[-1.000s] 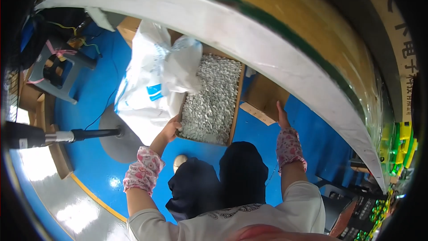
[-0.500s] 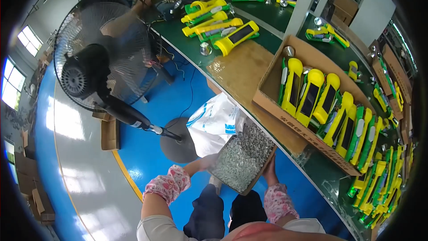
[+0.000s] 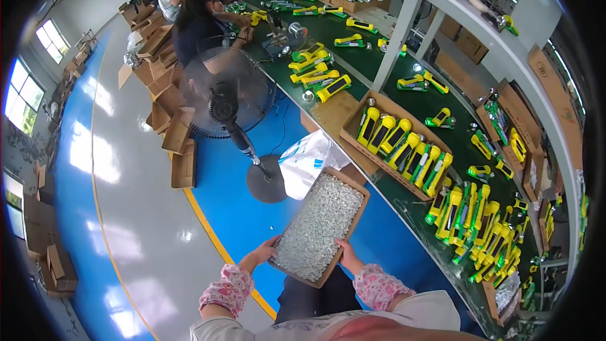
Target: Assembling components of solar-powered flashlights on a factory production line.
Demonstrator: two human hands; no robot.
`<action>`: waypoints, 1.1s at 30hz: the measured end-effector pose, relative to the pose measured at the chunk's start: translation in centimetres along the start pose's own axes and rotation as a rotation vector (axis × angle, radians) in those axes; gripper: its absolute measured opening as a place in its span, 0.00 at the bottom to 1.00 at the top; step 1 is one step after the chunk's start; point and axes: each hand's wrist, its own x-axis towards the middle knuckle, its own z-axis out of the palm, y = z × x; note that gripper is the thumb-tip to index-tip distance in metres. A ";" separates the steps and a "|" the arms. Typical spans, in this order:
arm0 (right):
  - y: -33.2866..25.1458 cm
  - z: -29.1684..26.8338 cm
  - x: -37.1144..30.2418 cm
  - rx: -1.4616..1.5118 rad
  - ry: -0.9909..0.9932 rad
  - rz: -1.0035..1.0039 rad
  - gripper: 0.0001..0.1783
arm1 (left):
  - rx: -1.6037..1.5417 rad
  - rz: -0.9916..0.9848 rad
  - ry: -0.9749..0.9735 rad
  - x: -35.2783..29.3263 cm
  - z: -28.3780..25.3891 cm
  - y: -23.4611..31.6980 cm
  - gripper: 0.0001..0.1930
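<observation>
A shallow cardboard box (image 3: 360, 207) heaped with small shiny, silvery-clear pieces (image 3: 320, 227) is held in front of my body, over the blue floor. My left hand (image 3: 261, 252) grips its near left edge, with the fingers partly under the box. On the near right side, my right hand (image 3: 348, 255) is closed on the rim. Behind the box's far end stands a white plastic sack (image 3: 307, 161), partly hidden by the box. What the small pieces are cannot be made out.
To the right runs a green workbench (image 3: 404, 211) with a carton (image 3: 392, 173) of yellow-and-green flashlights and several loose piles. A standing fan (image 3: 222, 107) is ahead on the left, close to a seated co-worker (image 3: 203, 28). Empty cardboard boxes (image 3: 183, 164) line the floor beyond.
The box has come away from the sack and bench edge, nearer to my body, and more of its contents show. My left hand has shifted to the near left edge. My view has tilted up.
</observation>
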 end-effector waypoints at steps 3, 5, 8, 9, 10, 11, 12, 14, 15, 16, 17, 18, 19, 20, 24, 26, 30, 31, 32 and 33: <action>1.7 -3.1 -2.9 -0.008 -0.058 -0.119 0.22 | -0.030 -0.095 -0.012 -8.9 4.0 5.2 0.43; 3.5 -2.0 -8.9 -0.057 -0.093 -0.172 0.24 | -0.064 -0.093 -0.061 -14.4 5.3 6.1 0.41; 3.4 3.1 -20.4 -0.049 -0.147 -0.145 0.26 | -0.072 0.009 0.010 -19.3 8.5 6.8 0.41; 4.0 3.2 -23.6 -0.129 -0.140 -0.125 0.26 | -0.055 0.003 -0.004 -20.7 10.2 8.1 0.41; 4.4 3.3 -26.1 -0.212 -0.138 -0.099 0.27 | -0.038 0.027 -0.042 -22.5 12.3 10.1 0.41; 4.2 3.1 -28.2 -0.198 -0.136 -0.107 0.27 | -0.021 0.052 -0.080 -24.1 14.4 11.8 0.41; 3.6 2.5 -30.1 -0.178 -0.170 -0.186 0.28 | -0.011 0.082 -0.113 -25.6 16.5 12.8 0.41; 2.5 -0.4 -33.3 -0.139 -0.175 -0.287 0.28 | 0.022 0.097 -0.197 -27.5 20.6 14.5 0.39; 2.2 -2.0 -34.7 -0.120 -0.145 -0.306 0.27 | 0.046 0.078 -0.247 -27.8 22.5 14.8 0.39; 1.7 -2.0 -37.4 -0.049 -0.111 -0.306 0.25 | 0.037 0.089 -0.290 -27.5 24.4 14.6 0.38; 1.0 -0.9 -41.4 0.012 -0.083 -0.303 0.24 | 0.021 0.107 -0.327 -26.8 26.2 14.0 0.37; 0.8 -0.1 -45.1 0.033 -0.027 -0.406 0.23 | 0.037 0.068 -0.355 -24.9 27.5 12.6 0.37; 0.4 -0.1 -47.6 0.056 0.036 -0.514 0.23 | 0.054 0.028 -0.391 -22.3 29.0 11.2 0.37; 0.7 -4.1 -47.0 0.111 0.058 -0.571 0.23 | 0.140 0.097 -0.463 -20.0 31.3 9.9 0.37; 3.9 -17.3 -49.7 0.224 0.088 -0.761 0.26 | 0.646 0.171 -0.660 -21.9 41.5 13.2 0.39; 4.7 -21.6 -51.5 0.238 0.080 -0.792 0.27 | 0.987 0.623 -0.231 -20.9 47.2 11.2 0.46; 4.6 -25.1 -57.1 0.262 0.173 -0.906 0.29 | 1.388 1.420 -0.656 -21.6 59.5 12.5 0.53; 4.0 -24.7 -58.6 0.197 0.211 -0.941 0.29 | 1.381 1.407 -0.664 -21.6 62.2 12.3 0.53; 3.3 -24.5 -60.0 0.136 0.255 -0.978 0.30 | 1.585 1.333 -0.759 -21.3 65.1 12.1 0.55; 2.8 -24.7 -61.1 0.073 0.298 -1.011 0.30 | 1.785 1.246 -0.854 -20.8 67.3 11.7 0.56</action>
